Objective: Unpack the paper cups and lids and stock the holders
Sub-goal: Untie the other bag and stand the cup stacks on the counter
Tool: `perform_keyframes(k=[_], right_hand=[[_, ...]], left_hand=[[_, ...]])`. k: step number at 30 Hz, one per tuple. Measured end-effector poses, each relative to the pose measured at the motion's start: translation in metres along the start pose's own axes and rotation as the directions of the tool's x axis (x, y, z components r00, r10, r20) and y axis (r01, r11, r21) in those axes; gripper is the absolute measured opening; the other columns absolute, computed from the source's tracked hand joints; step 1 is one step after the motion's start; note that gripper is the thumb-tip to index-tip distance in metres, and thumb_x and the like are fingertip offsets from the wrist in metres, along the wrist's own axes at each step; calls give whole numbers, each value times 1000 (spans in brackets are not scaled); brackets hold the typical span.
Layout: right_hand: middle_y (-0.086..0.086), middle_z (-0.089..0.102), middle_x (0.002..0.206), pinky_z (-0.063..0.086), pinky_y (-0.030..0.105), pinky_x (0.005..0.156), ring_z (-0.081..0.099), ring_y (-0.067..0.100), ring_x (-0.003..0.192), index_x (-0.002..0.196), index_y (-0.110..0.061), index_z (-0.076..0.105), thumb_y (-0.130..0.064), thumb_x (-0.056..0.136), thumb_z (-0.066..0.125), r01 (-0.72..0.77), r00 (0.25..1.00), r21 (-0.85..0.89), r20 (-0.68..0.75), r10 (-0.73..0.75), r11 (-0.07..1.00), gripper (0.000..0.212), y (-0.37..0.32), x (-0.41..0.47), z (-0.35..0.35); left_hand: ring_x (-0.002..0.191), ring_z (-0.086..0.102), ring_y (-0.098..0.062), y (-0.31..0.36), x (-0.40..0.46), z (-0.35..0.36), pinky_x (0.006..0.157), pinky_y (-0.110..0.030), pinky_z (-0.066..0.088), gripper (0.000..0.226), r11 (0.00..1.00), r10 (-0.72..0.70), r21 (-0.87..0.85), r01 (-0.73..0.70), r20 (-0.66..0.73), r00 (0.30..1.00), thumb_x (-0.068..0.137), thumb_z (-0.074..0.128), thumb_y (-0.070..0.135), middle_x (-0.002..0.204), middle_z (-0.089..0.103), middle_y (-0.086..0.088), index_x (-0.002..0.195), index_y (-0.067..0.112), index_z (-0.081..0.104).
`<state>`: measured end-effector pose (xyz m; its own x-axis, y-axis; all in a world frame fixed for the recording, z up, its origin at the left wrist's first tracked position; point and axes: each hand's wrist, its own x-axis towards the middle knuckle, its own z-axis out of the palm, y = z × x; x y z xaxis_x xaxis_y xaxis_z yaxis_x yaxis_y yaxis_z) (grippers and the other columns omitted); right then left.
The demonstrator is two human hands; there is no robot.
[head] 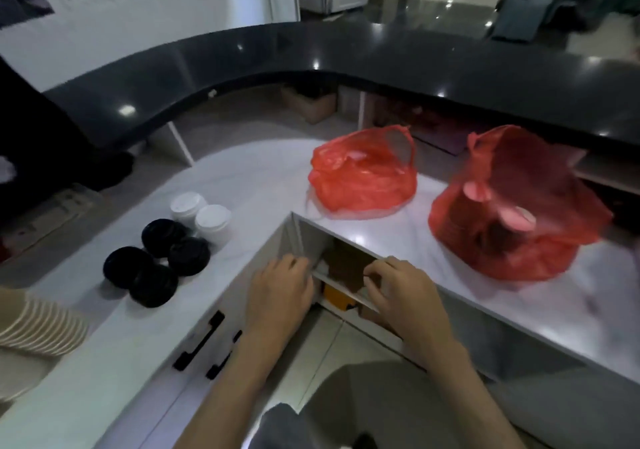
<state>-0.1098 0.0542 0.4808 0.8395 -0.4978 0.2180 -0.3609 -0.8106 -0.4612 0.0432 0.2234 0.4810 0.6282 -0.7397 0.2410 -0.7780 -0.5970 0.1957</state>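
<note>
Two red plastic bags stand on the white counter: the left bag (363, 171) and the right bag (516, 206), in which stacked cups show through. Several stacks of black lids (156, 261) and two stacks of white lids (201, 214) stand on the counter's left wing. A stack of ribbed paper cups (34, 320) lies at the left edge. My left hand (280, 292) and my right hand (398, 292) hover in front of the open shelf below the counter corner, fingers curled, holding nothing that I can see.
A black curved raised counter (311, 57) runs behind the white counter (433, 251). The shelf (346, 285) under the corner holds a brown object and an orange one. Black drawer handles (201, 341) sit on the cabinet at lower left.
</note>
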Motion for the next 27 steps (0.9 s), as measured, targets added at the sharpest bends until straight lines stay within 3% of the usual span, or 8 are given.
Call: perform_keyframes(k=[5,11,14,18,20,24,27], right_hand=[[-8,71,95,54,37,71,66,17,85,99,-23,74,-24,93,70,-171,983,-8,-73,170,985,8,67,-8,-27],[-8,71,97,55,40,72,67,19,87,101,-21,74,-22,93,70,-251,954,15,-165,250,968,8,132,-2,-57],[-9,73,100,56,40,76,68,17,90,103,-23,75,-22,94,70,-291,941,-8,-186,284,957,10,163,14,-77],[-9,74,102,50,26,84,64,12,95,101,-22,75,-13,93,73,-329,899,10,-303,317,944,12,200,45,-107],[-11,71,98,48,27,84,61,11,92,99,-22,76,-9,90,75,-342,875,8,-361,321,940,16,221,61,-116],[-10,70,93,55,38,84,66,15,88,96,-17,79,3,84,78,-327,864,95,-374,338,940,23,264,87,-120],[-6,72,99,57,41,83,68,13,92,101,-18,82,-11,87,82,-360,884,166,-255,392,918,16,284,99,-121]], left_hand=[[83,66,-22,67,43,25,63,-36,49,14,990,135,-39,-133,34,990,87,74,25,95,68,2,101,22,72],[89,66,-25,138,113,59,67,-42,57,26,944,276,-196,-265,30,961,94,64,27,109,68,0,119,21,69],[91,64,-26,179,157,73,65,-37,53,29,899,330,-294,-324,-28,943,96,62,24,115,61,-3,124,20,66],[115,55,-29,226,220,91,87,-40,51,35,805,459,-362,-470,-121,880,97,62,21,149,51,-6,132,25,64],[126,53,-30,242,247,103,95,-44,49,31,749,557,-340,-569,-140,818,99,57,26,157,50,1,129,28,67],[125,63,-29,256,283,130,104,-61,46,36,678,687,-239,-695,-129,715,98,45,39,131,72,7,109,29,77],[99,69,-26,257,295,137,88,-49,51,31,670,702,-236,-704,-106,704,95,49,41,98,75,10,89,28,78]])
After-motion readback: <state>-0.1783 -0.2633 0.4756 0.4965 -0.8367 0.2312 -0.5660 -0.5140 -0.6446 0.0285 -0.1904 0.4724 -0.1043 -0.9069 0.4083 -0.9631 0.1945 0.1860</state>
